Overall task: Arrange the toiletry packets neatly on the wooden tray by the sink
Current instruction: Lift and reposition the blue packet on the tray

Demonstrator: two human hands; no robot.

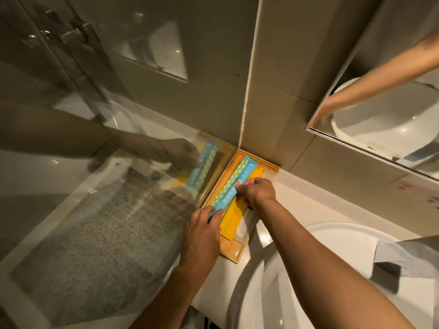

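A wooden tray (231, 255) lies on the white counter in the corner between a glass panel and the tiled wall. A long blue packet with a yellow-and-white check pattern (234, 184) lies lengthwise along the tray's left side. Beside it lies a yellow packet (231, 217), and a clear or white packet (244, 227) sits at the tray's right side. My left hand (204, 233) pinches the blue packet's near end. My right hand (257, 192) presses its fingers on the blue packet's middle and covers part of the yellow one.
A white round basin (337, 252) sits right of the tray, close to my right forearm. The glass shower panel (118, 210) stands directly left of the tray. A mirror (389, 110) hangs at upper right. A folded white paper or bag (408, 260) lies at the far right.
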